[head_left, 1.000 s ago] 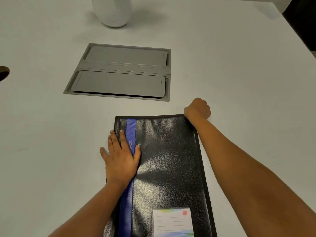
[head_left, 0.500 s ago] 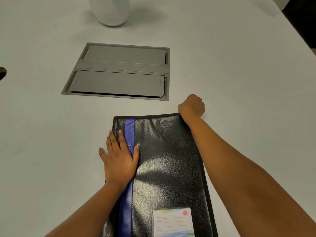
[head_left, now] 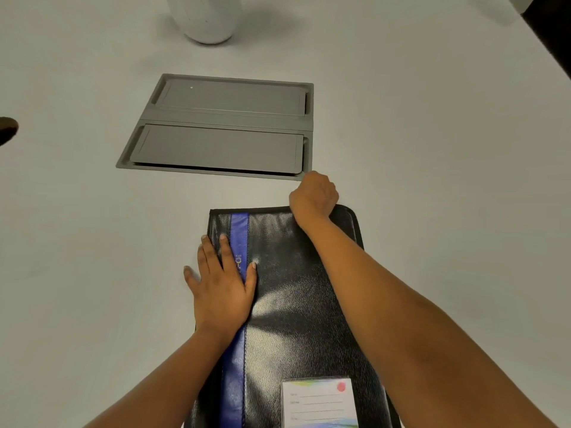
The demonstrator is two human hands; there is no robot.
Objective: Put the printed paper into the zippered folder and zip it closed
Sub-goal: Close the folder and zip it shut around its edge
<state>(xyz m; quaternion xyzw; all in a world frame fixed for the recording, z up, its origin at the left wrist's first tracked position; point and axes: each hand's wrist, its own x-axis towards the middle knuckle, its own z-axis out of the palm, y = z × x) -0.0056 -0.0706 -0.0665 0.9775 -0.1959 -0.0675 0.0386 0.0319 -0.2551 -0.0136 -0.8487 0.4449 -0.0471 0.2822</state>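
Observation:
The black zippered folder (head_left: 296,288) lies closed on the white table, with a blue stripe (head_left: 239,233) down its left side and a label card (head_left: 318,403) near me. My left hand (head_left: 221,285) presses flat on the stripe with straight fingers. My right hand (head_left: 313,196) is curled into a fist at the folder's far edge, right of its middle, gripping the zipper pull, which the fist hides. The printed paper is not in sight.
A grey recessed hatch (head_left: 219,128) with two flaps sits in the table just beyond the folder, its near right corner close to my right hand. A white rounded vase (head_left: 205,17) stands at the back. A dark object (head_left: 7,129) pokes in at the left edge.
My right fist has slid left along the folder's far edge, from the far right corner toward the middle. The left hand has stayed pressed on the folder.

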